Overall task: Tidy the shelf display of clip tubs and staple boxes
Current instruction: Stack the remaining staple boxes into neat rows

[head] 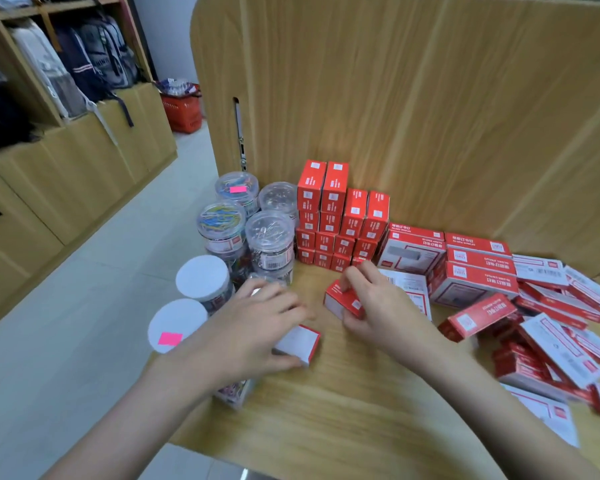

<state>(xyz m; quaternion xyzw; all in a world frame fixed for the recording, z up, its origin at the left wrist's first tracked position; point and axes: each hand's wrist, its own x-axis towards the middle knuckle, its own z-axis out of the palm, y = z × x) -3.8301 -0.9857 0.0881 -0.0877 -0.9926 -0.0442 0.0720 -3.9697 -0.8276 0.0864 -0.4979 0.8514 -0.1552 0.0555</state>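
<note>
My right hand [374, 303] grips a small red staple box [342, 301] just above the wooden shelf [343, 403]. My left hand [253, 327] rests its fingers on another small red and white staple box [300, 342] lying flat on the shelf. Behind them stands a neat stack of small red staple boxes [336, 220] against the back panel. Clear clip tubs [253, 223] are stacked at the shelf's left edge, two with white lids [201, 277] nearest me. One tub is partly hidden under my left wrist.
Larger red and white staple boxes [475, 268] stand in rows at the right, with a loose jumble of boxes [561, 341] beyond them. A wooden back panel [430, 116] closes the shelf. Left of the shelf is tiled floor, backpacks on shelving, and a red basket [182, 112].
</note>
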